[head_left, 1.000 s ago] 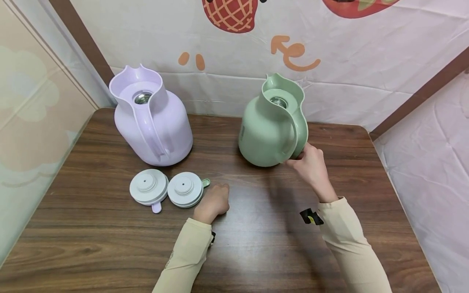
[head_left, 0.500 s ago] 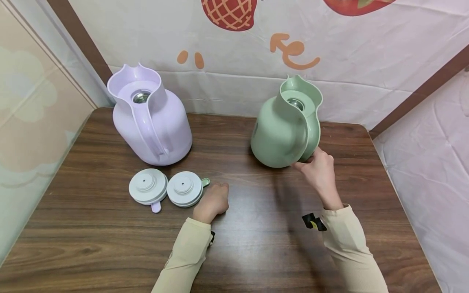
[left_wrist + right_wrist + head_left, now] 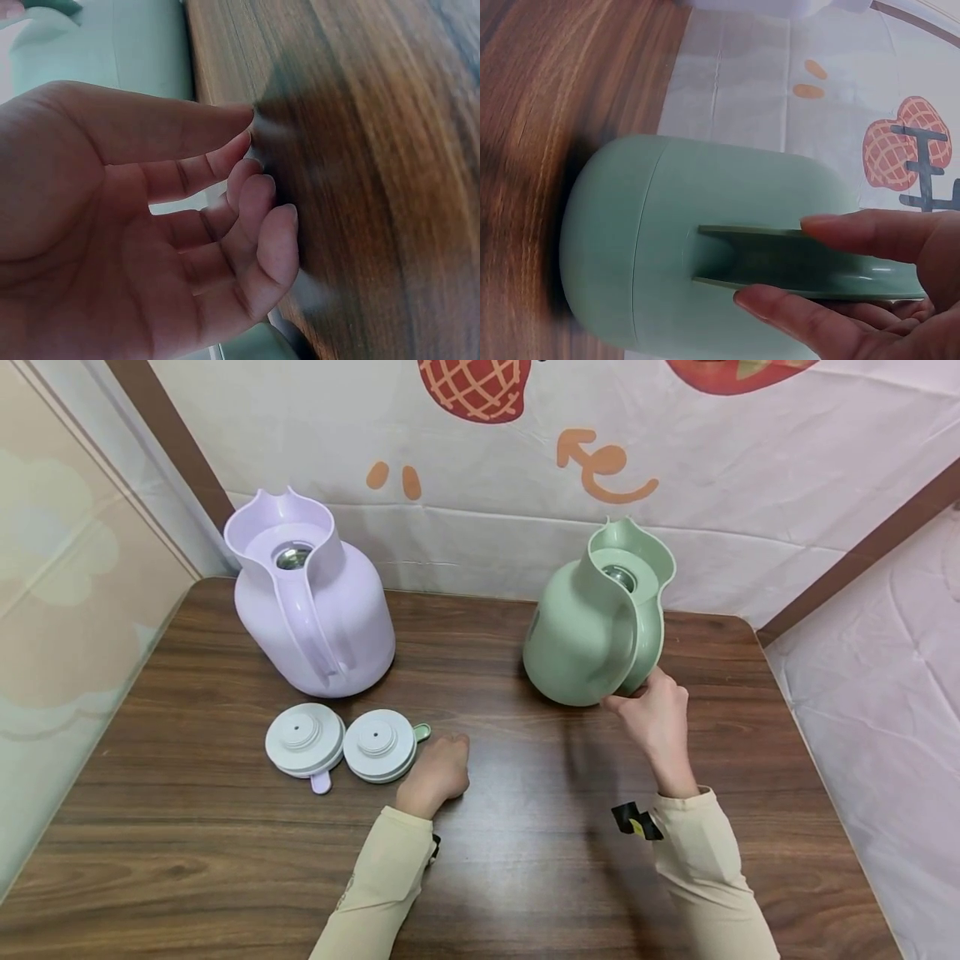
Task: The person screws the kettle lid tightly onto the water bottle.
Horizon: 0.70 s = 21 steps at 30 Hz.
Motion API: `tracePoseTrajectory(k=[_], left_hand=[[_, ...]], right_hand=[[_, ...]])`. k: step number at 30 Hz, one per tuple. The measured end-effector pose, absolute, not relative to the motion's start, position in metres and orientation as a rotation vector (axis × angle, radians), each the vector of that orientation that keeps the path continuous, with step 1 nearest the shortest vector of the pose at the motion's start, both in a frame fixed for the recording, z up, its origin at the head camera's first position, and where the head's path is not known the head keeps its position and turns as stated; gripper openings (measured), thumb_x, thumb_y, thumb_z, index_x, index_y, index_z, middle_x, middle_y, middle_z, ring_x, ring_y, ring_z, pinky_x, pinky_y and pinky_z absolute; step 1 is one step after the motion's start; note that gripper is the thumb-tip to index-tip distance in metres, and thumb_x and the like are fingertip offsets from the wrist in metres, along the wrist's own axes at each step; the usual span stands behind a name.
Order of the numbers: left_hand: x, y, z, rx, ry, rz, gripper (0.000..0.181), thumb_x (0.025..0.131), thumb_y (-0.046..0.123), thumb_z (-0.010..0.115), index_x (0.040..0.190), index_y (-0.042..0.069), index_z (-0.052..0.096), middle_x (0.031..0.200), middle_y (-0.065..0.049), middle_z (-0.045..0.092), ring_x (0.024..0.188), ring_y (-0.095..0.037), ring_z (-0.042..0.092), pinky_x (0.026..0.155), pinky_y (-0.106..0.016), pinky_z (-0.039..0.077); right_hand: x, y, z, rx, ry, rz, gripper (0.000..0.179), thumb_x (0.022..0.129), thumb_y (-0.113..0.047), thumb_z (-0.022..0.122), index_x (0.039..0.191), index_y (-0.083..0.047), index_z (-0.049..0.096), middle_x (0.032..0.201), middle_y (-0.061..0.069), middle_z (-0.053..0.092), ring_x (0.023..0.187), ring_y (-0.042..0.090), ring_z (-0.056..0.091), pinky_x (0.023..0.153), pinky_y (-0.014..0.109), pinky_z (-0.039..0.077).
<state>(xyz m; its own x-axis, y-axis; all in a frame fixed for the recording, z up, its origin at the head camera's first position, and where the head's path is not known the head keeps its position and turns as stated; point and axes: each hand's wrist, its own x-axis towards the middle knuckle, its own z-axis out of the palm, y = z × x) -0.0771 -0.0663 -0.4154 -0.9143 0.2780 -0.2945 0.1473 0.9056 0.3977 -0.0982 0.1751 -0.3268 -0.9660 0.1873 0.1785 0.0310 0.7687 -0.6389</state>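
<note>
My right hand (image 3: 654, 722) grips the handle of the green thermos jug (image 3: 573, 643), which stands lidless at the back right of the table. In the right wrist view, thumb and fingers lie on either side of the jug's handle (image 3: 780, 262). My left hand (image 3: 438, 772) rests on the tabletop beside a white stopper with a green tab (image 3: 378, 745). The left wrist view shows the loosely curled fingers (image 3: 274, 247) with nothing between them. Touching that stopper is another with a lilac tab (image 3: 303, 739).
A lilac thermos jug (image 3: 352, 618), also lidless, stands at the back left behind the stoppers. The wooden table (image 3: 187, 860) backs onto a printed fabric wall (image 3: 465, 543), and fabric panels rise at both sides.
The green thermos jug has shifted to the right across the table, my right hand moving with it on the handle. My left hand and the stoppers have stayed put.
</note>
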Motion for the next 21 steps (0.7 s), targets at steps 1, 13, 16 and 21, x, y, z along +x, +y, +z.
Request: tracePoseTrajectory(k=[1,13,16,21], left_hand=[[-0.077,-0.066,-0.415,0.312,2.719,0.533,0.019,0.073,-0.007,0.059,0.092,-0.004,0.058,0.085,-0.018,0.056,0.081,-0.031,0.056,0.072,-0.041,0.046],[-0.075,-0.068,-0.412,0.354,2.738,0.457,0.013,0.077,-0.003,0.058,0.090,0.000,0.059,0.083,-0.014,0.058,0.069,-0.026,0.056,0.059,-0.039,0.047],[-0.075,-0.069,-0.406,0.378,2.761,0.442,0.010,0.078,-0.002,0.059,0.088,0.001,0.060,0.081,-0.013,0.059,0.066,-0.026,0.057,0.056,-0.039,0.047],[-0.074,-0.070,-0.395,0.421,2.835,0.452,0.010,0.080,-0.002,0.057,0.088,0.001,0.062,0.082,-0.014,0.062,0.069,-0.028,0.060,0.055,-0.041,0.048]], right_hand=[[-0.098,0.175,-0.327,-0.175,-2.733,0.983,0.025,0.064,-0.007,0.072,0.087,0.000,0.064,0.072,0.017,0.065,0.069,0.033,0.059,0.062,0.044,0.045],[-0.098,0.175,-0.325,-0.178,-2.777,0.980,0.026,0.066,-0.009,0.072,0.088,0.000,0.063,0.075,0.017,0.065,0.068,0.031,0.058,0.060,0.040,0.044],[-0.097,0.175,-0.324,-0.173,-2.784,0.982,0.025,0.066,-0.009,0.072,0.088,0.000,0.063,0.075,0.017,0.064,0.069,0.032,0.058,0.060,0.041,0.044],[-0.098,0.176,-0.322,-0.160,-2.798,0.976,0.026,0.067,-0.010,0.073,0.088,0.000,0.063,0.076,0.017,0.065,0.072,0.033,0.058,0.062,0.043,0.044]])
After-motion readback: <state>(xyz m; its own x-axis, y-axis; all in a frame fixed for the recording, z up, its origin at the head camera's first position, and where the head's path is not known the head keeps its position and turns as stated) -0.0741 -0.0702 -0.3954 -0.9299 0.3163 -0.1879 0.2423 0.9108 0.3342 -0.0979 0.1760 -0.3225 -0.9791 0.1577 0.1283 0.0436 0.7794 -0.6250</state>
